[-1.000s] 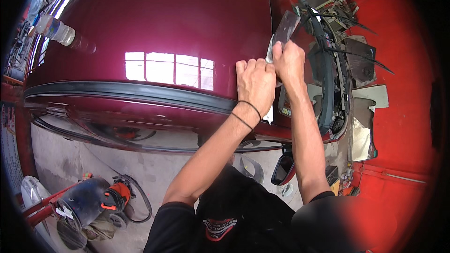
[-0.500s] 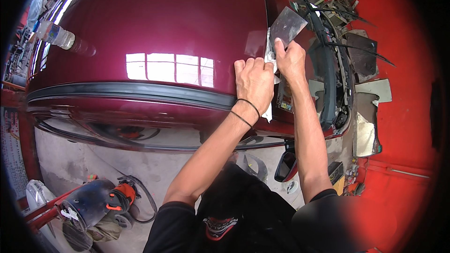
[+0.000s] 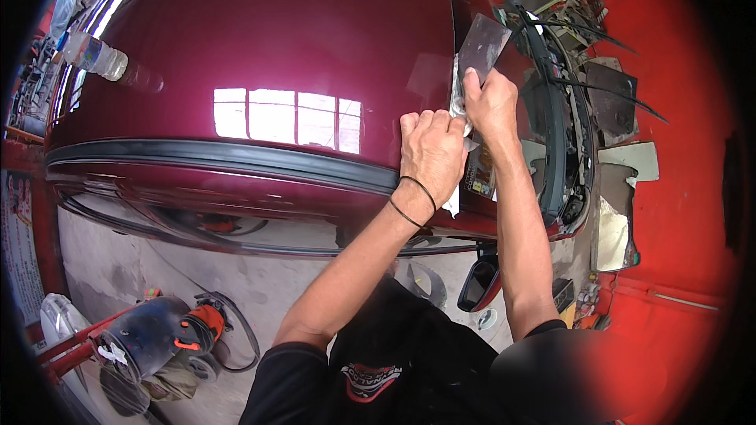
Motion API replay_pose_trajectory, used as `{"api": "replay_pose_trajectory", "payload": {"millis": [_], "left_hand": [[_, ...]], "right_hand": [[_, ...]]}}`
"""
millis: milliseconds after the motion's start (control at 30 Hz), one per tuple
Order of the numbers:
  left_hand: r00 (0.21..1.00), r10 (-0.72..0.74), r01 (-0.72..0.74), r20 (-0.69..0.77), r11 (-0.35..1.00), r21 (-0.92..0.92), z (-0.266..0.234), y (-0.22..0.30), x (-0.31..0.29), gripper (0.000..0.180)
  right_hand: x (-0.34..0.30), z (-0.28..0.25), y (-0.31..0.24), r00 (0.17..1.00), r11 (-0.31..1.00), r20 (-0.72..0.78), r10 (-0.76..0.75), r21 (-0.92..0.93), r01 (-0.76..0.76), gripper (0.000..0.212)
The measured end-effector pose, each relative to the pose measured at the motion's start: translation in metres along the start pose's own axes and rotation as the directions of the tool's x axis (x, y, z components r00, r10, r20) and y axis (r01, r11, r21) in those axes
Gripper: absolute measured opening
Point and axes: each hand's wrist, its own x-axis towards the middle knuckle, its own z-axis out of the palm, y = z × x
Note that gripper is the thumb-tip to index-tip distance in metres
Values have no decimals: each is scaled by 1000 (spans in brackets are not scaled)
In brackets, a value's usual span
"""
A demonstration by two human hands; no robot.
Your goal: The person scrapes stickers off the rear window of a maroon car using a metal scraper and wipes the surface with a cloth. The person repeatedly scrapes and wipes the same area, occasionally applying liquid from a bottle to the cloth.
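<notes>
A maroon car roof (image 3: 315,47) lies before me, its front edge meeting the dark windshield at the right. My right hand (image 3: 492,106) grips a thin, dark grey rectangular sheet (image 3: 484,41) by its near end, thumb on top; I cannot tell its material. Along the roof's front edge runs a crumpled white strip (image 3: 453,203), perhaps tape or paper, showing on both sides of my left hand (image 3: 433,149). That hand is closed over the strip, knuckles up, fingertips hidden. Both hands are close together, almost touching.
A plastic bottle (image 3: 94,57) stands on the roof at the far left. A black trim strip (image 3: 220,151) runs along the roof's near side. Below are a side mirror (image 3: 479,285), an orange and black machine (image 3: 201,327) with a hose and a dark drum (image 3: 142,340). Wiper arms (image 3: 606,94) jut out right.
Both hands have shifted very slightly right relative to the roof edge, keeping their holds. The grey sheet is turned a little more upright. The whole view has shifted slightly.
</notes>
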Motion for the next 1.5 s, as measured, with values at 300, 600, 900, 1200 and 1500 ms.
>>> {"api": "replay_pose_trajectory", "payload": {"millis": [300, 600, 900, 1200, 1500], "left_hand": [[999, -25, 28, 42, 996, -81, -8, 0, 2, 18], [999, -40, 41, 9, 997, -71, -7, -3, 1, 25], [998, -57, 57, -2, 998, -29, 0, 1, 2, 28], [998, -66, 65, 18, 997, 48, 1, 1, 6, 28], [993, -5, -4, 119, 997, 76, -4, -8, 15, 27]], "right_hand": [[-33, -5, -2, 998, 998, 8, 56, -1, -56, 39], [-21, -7, -15, 998, 996, 30, 52, -70, -50, 33], [-2, 6, -4, 999, 996, -32, -23, -88, 20, 30], [-7, 16, 2, 995, 1000, -92, -26, 1, 26, 29], [-10, 19, 11, 994, 999, -104, -40, 23, 43, 26]]}}
